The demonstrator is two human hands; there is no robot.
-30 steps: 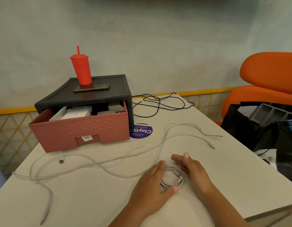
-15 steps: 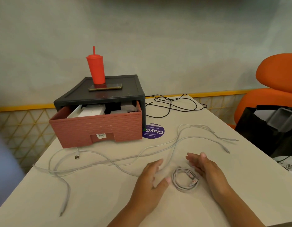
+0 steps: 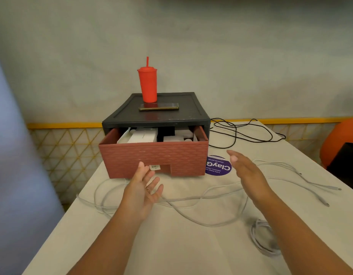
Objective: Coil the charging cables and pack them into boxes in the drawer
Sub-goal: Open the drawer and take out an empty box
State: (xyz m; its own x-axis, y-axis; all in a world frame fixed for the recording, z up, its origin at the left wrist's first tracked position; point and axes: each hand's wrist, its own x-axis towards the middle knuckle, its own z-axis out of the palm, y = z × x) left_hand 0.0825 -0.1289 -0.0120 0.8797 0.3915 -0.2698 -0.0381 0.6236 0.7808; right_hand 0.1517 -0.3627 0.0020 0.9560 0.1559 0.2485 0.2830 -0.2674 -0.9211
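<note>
A reddish-brown drawer stands partly pulled out of its black cabinet, with white boxes inside. My left hand hovers palm-up just in front of the drawer's handle notch, fingers straight and holding nothing. My right hand reaches forward to the right of the drawer, fingers straight, empty. A coiled white cable lies on the table under my right forearm, partly hidden. Loose white cables sprawl across the table between my arms and off to the right.
A red tumbler with a straw and a phone sit on the cabinet top. A black cable lies behind on the right. A purple round sticker is on the table. An orange chair stands at the far right.
Both hands have let go of the coiled cable and moved forward toward the drawer. The coil stays on the table near me. My view has turned left toward the drawer.
</note>
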